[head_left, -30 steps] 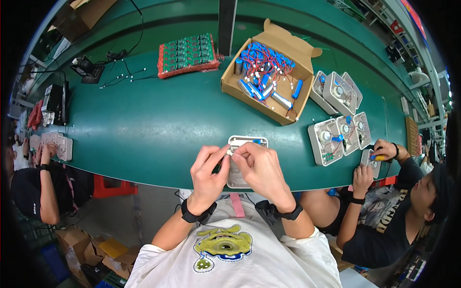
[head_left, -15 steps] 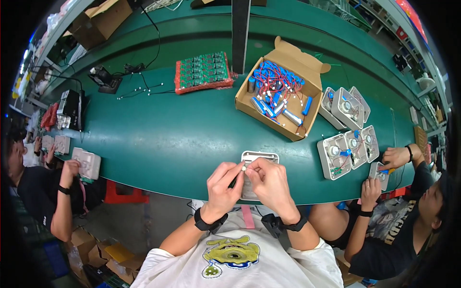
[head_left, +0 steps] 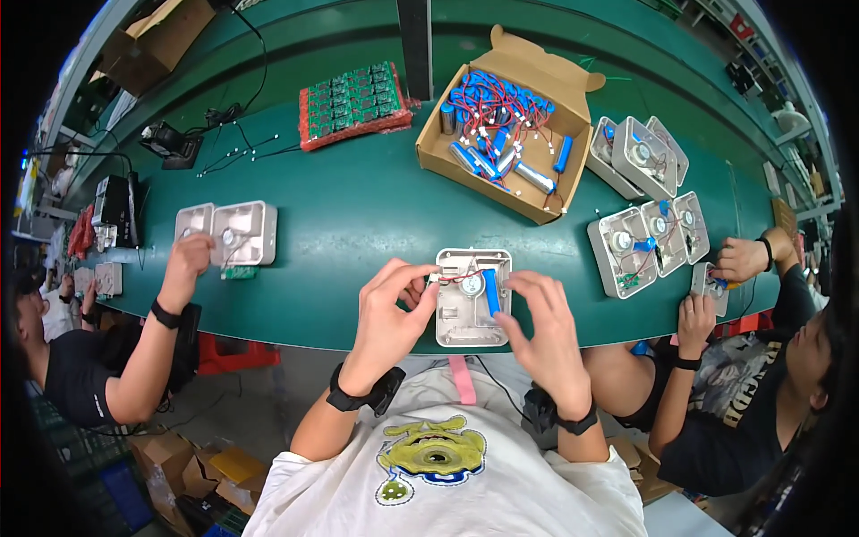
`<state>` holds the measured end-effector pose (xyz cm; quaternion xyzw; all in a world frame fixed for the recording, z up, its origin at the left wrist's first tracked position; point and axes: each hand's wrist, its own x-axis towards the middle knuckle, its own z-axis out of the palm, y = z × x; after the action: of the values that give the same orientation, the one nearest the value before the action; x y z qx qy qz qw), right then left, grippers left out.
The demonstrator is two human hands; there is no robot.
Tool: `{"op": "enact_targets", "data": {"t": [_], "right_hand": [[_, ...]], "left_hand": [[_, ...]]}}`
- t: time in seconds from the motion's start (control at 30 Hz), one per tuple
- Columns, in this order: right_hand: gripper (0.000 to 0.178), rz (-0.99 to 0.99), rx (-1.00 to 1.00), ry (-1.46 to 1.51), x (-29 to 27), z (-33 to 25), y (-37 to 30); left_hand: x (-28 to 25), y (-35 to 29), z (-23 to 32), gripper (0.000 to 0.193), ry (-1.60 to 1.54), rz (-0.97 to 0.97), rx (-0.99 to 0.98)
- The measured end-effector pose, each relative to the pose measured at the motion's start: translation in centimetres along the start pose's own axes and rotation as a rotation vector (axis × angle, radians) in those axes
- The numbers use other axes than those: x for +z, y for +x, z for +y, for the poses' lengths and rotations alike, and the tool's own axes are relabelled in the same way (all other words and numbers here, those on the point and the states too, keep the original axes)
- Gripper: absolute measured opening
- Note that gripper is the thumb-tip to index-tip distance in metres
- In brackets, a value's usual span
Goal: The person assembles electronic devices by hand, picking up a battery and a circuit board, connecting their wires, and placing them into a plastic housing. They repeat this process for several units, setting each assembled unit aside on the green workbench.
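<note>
Green bench [head_left: 358, 206] stretched left and right before me. At its near edge lay the white plastic case [head_left: 472, 297], open, with a blue battery [head_left: 491, 291] and red wires inside. My left hand [head_left: 391, 309] pinched the case's left rim; my right hand [head_left: 544, 324] gripped its right side. Farther off stood a cardboard box [head_left: 510, 121] of batteries.
</note>
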<state>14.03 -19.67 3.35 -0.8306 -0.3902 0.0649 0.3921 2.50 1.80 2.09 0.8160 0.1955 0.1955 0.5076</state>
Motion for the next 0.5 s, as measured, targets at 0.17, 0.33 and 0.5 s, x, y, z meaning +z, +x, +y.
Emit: {"op": "enact_targets", "data": {"t": [0.17,0.33,0.5], "right_hand": [[0.052,-0.015,-0.06,-0.164,1.1,-1.2,-1.7],[0.062,-0.074,-0.009,-0.077,1.5,-1.3,-2.2],[0.066,-0.123,0.097,-0.041,1.6,-2.1,-3.0]], "left_hand": [[0.6,-1.2,0.6,0.022,-0.012,-0.008,-0.093],[1.7,-2.9,1.3,0.015,-0.063,0.007,-0.204],[2.4,-3.9,1.0,0.013,0.002,0.068,-0.168]]}}
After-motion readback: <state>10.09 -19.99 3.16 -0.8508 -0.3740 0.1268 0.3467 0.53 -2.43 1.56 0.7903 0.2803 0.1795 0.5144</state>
